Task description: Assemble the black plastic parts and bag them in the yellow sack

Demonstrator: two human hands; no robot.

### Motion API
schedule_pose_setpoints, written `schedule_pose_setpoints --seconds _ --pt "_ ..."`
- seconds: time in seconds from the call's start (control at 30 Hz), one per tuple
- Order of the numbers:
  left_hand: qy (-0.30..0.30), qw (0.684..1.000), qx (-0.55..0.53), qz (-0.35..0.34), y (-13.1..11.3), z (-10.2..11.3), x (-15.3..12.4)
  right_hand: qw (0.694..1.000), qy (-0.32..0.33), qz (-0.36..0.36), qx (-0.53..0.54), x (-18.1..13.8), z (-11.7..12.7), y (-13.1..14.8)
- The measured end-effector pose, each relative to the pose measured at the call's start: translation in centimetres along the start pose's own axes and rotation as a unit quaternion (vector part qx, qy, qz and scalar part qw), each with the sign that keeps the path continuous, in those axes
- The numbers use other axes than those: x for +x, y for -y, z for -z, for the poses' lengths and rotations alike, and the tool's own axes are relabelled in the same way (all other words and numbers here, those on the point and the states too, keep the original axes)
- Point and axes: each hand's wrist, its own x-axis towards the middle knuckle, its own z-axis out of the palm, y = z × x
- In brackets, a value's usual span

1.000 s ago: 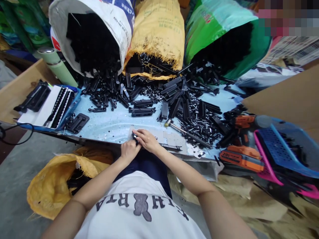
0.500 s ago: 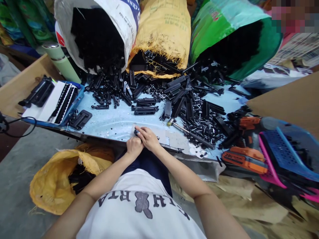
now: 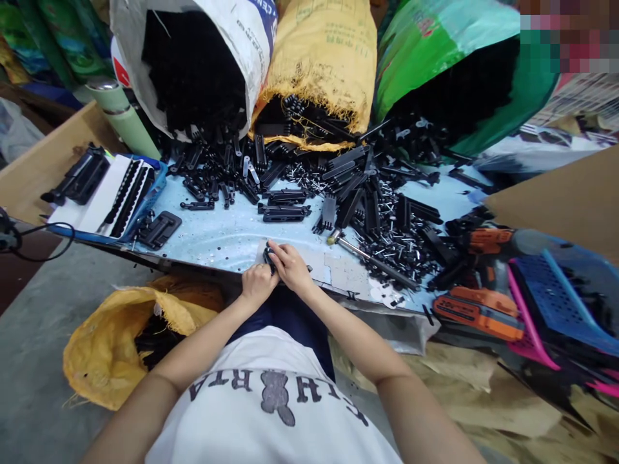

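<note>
At the near edge of the blue tabletop (image 3: 207, 238), my hands meet around a small black plastic part (image 3: 269, 255). My left hand (image 3: 259, 282) is closed on its near left side. From the right, the fingers of my right hand (image 3: 289, 265) press together against the same part. Most of the piece is hidden by my fingers, so its exact kind does not show. Just beyond lie black hinged plastic pieces (image 3: 285, 212) in a short stack. A hammer (image 3: 372, 259) rests to the right, its head toward my hands.
Sacks of black parts, white (image 3: 261, 58), yellow (image 3: 324, 58) and green (image 3: 435, 45), lie open at the back. Loose pins (image 3: 387, 219) heap at right, near an orange cordless drill (image 3: 478, 312) and a blue basket (image 3: 570, 290). A yellow sack (image 3: 101, 361) stands below left.
My left hand has shifted slightly left, and more of the black part shows between my hands. The whole view has moved a little; both hands stay at the table edge.
</note>
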Motion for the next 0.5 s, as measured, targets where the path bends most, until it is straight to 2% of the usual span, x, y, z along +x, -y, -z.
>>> schedule_pose_setpoints --seconds 0.13,0.23,0.37,0.43,0.5 --pt "0.003 1.0 -0.015 0.004 -0.4 -0.4 0.1 0.999 0.026 0.025 -0.025 -0.4 -0.1 -0.1" --pt "0.008 1.0 -0.012 0.008 -0.4 -0.5 0.1 0.997 0.029 0.007 -0.067 -0.3 -0.4 0.1" --pt "0.026 0.999 0.001 0.022 -0.6 -0.1 0.1 0.997 0.037 -0.002 -0.066 0.3 -0.4 0.8" --pt "0.037 0.999 0.001 -0.009 -0.1 0.6 0.1 0.996 0.049 0.02 -0.073 -0.1 0.6 1.2" --pt "0.022 0.997 -0.002 -0.073 0.9 1.4 0.2 0.993 0.042 0.049 -0.096 -1.7 2.2 1.2"
